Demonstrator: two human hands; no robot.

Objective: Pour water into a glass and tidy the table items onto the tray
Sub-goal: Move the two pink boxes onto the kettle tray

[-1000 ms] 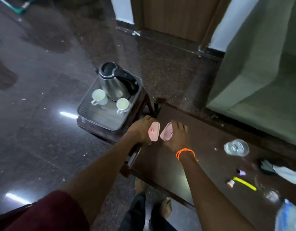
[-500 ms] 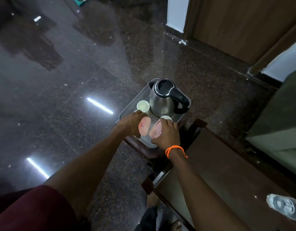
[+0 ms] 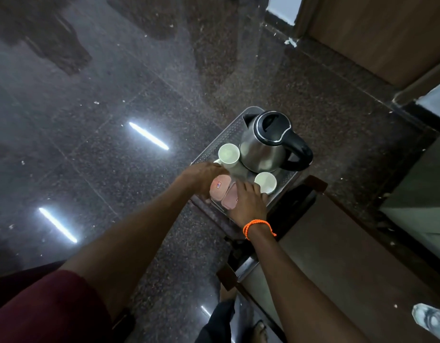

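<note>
Head cam looks down at a small metal tray [image 3: 221, 141] sitting on a dark stand beside the wooden table [image 3: 338, 256]. On the tray: a steel electric kettle [image 3: 268, 142] and two white cups, one [image 3: 229, 154] left of the kettle and one [image 3: 265, 182] at its near right. The left hand [image 3: 204, 177] has its fingers curled round one pink container [image 3: 220, 186], and the right hand [image 3: 248, 204] lies over the top of the second pink container [image 3: 230, 200], though I can't tell if it's actually gripping. Both containers sit side by side on the tray's near end, touching or nearly so.

Looks like the tidying step, setting these two down. Next move is probably just letting go without bumping the cups. A clear plastic bottle [image 3: 432, 320] lies on the table at bottom right, well apart from the tray. I see no glass here.
</note>
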